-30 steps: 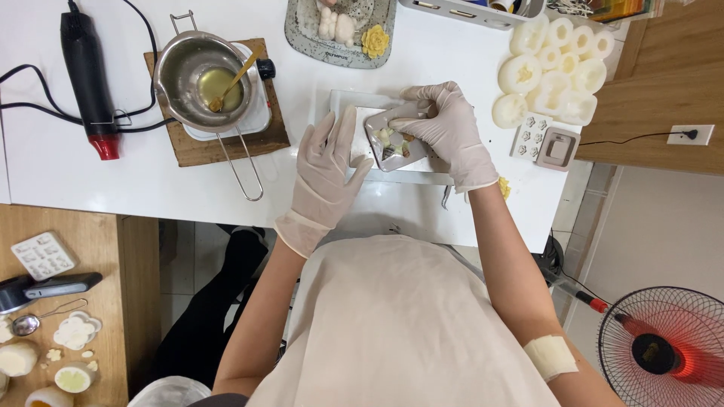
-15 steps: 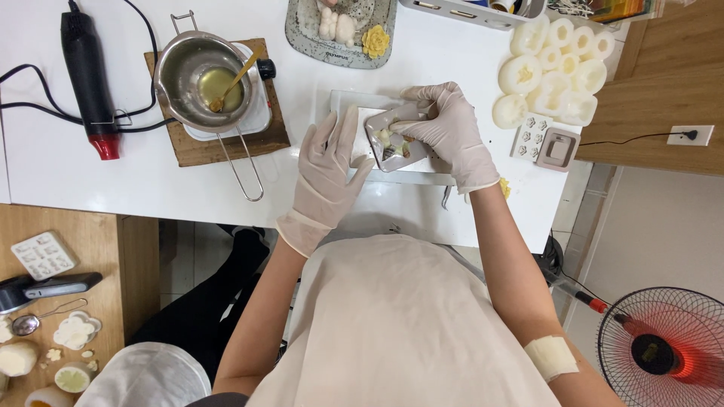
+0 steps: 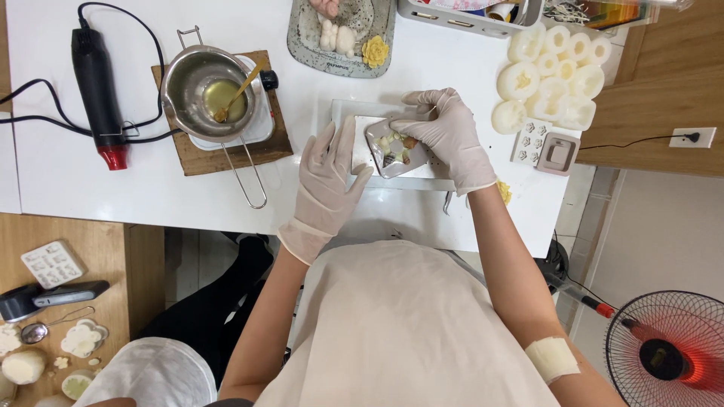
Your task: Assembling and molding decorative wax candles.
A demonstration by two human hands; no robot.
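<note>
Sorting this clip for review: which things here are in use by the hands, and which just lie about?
In use:
left hand
right hand
small star-shaped dish
white tray

Lying about:
heat gun
metal pot
white moulds
fan

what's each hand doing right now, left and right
Left hand: open, fingers spread, steadying the edge of the small grey mould.
Right hand: fingers pinched over the mould; whatever they hold is too small to tell.
</note>
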